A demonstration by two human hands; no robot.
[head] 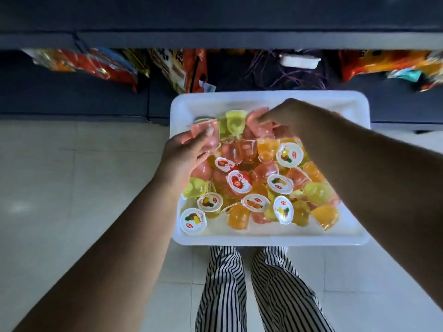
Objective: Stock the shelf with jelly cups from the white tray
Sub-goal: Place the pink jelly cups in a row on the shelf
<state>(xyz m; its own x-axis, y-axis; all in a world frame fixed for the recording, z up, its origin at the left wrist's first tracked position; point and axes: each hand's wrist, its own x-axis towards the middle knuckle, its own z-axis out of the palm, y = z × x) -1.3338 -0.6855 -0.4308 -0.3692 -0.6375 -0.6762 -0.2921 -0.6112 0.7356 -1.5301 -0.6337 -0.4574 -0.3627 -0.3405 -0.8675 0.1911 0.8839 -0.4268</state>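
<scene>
A white tray lies on the floor in front of the shelf, heaped with several jelly cups in pink, orange and yellow-green, some showing white fruit-print lids. My left hand is at the tray's left side and grips a pink jelly cup, thumb across it. My right hand reaches over the far part of the pile and its fingertips pinch another pink jelly cup. A yellow-green cup stands between the two hands.
The dark shelf runs across the top, with orange and red snack bags, purple netting and a small white pack on its lowest level. Pale floor tiles surround the tray. My striped trouser legs are below it.
</scene>
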